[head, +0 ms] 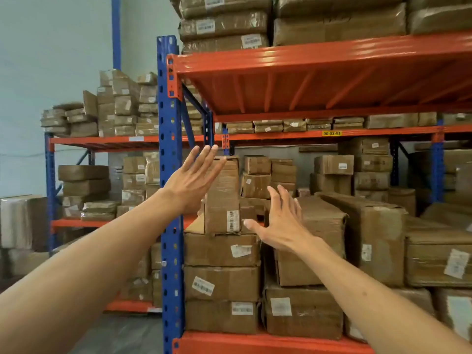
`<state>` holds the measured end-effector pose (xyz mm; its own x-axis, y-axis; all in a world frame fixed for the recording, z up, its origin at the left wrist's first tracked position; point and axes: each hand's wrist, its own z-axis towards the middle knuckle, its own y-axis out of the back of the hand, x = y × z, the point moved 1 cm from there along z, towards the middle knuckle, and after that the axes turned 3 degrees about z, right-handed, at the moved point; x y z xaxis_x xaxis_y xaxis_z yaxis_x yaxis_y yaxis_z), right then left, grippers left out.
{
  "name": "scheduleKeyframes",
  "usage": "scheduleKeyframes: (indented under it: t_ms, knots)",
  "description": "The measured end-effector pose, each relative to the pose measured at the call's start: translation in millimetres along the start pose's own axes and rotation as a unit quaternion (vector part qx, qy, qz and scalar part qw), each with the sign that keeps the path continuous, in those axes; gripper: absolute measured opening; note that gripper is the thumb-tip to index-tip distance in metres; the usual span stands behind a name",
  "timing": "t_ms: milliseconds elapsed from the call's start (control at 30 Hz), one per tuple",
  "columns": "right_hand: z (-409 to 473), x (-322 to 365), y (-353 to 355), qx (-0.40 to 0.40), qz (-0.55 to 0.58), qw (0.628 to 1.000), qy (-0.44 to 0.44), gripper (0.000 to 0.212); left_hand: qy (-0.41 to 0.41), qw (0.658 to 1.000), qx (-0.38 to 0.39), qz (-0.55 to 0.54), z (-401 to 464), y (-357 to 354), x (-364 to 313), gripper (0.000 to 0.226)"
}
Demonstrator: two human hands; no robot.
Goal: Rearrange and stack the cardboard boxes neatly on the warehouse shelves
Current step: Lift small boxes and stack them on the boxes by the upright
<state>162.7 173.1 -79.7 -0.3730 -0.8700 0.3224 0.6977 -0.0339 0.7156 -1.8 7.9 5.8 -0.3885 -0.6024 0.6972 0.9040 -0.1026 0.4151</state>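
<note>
A tall upright cardboard box (224, 198) with a barcode label stands on top of a stack of three boxes (221, 282) at the left end of the orange shelf (268, 343). My left hand (192, 178) is open, fingers spread, at the box's upper left edge. Lower down, my right hand (279, 221) is also open, its thumb near the box's lower right corner. Neither hand grips anything. To the right, a long worn box (319, 236) lies on another box (304, 310).
A blue upright post (169, 175) stands just left of the stack. The orange upper shelf (319, 80) hangs overhead, loaded with wrapped parcels (224, 24). More boxes (434, 256) fill the right side and the back racks (102, 144).
</note>
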Motion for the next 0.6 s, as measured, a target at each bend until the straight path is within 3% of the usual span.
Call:
scheduleKeyframes:
  t_ms: [200, 367, 467, 600]
  knots:
    - [42.6, 16.3, -61.0, 0.056, 0.025, 0.997, -0.041, 0.129, -0.042, 0.996, 0.028, 0.076, 41.5, -47.2, -4.0, 0.111]
    - [87.7, 28.6, -124.5, 0.049, 0.129, 0.981, -0.135, 0.156, -0.102, 0.982, 0.013, 0.161, 99.0, -76.1, -14.3, 0.118]
    - [110.0, 39.1, -156.0, 0.001, 0.179, 0.970, -0.166, 0.164, -0.160, 0.963, 0.003, 0.216, 138.6, -83.6, -20.0, 0.123]
    - [121.6, 40.9, -175.8, -0.096, 0.193, 0.960, -0.180, 0.157, -0.239, 0.924, -0.014, 0.299, 169.9, -87.4, -25.4, 0.109]
